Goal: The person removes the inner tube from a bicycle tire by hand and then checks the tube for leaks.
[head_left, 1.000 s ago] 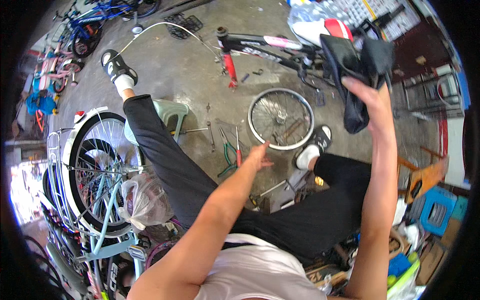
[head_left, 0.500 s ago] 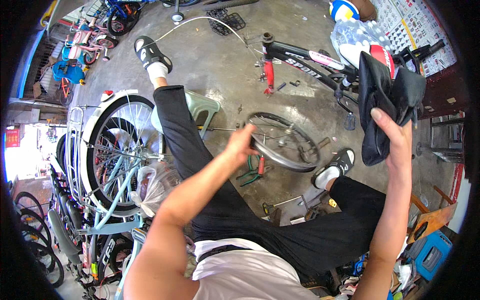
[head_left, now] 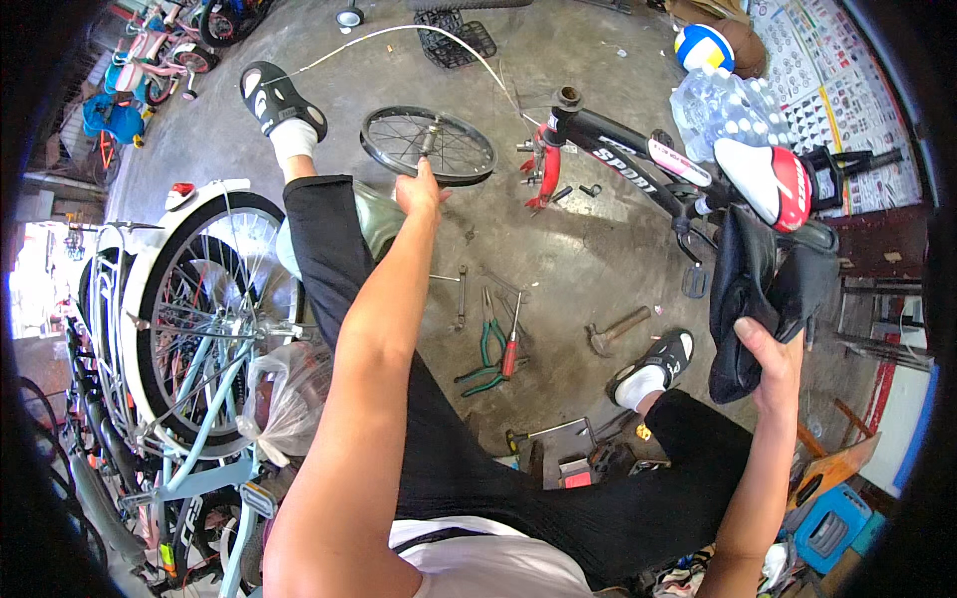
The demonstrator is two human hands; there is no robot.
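My left hand [head_left: 421, 191] reaches forward and grips a small bare spoked wheel rim [head_left: 475, 134] at its near side. One finger points up toward the hub; the fingers' undersides are hidden. The rim has no tyre on it and tilts over the floor just beyond a pale green stool [head_left: 374, 221]. At the right, my right hand [head_left: 773, 359] is closed round a folded black rubber piece [head_left: 740, 289], thumb on top. Whether it is a tyre or a tube I cannot tell. Past it stands a black bicycle frame [head_left: 623, 164] with a red fork [head_left: 549, 171] and a red-white saddle [head_left: 763, 184].
Between my feet lie green-handled pliers [head_left: 487, 344], a red-handled screwdriver [head_left: 510, 354], a wrench [head_left: 461, 299] and a hammer [head_left: 616, 332]. A pale blue bicycle [head_left: 199, 409] stands close on my left. Bottles in plastic [head_left: 723, 110] and a ball [head_left: 704, 47] sit at the far right.
The wheel rim has moved with my left hand from the middle of the floor to the far left, uncovering the hammer. The black rubber piece stays in my right hand, slightly lower in view.
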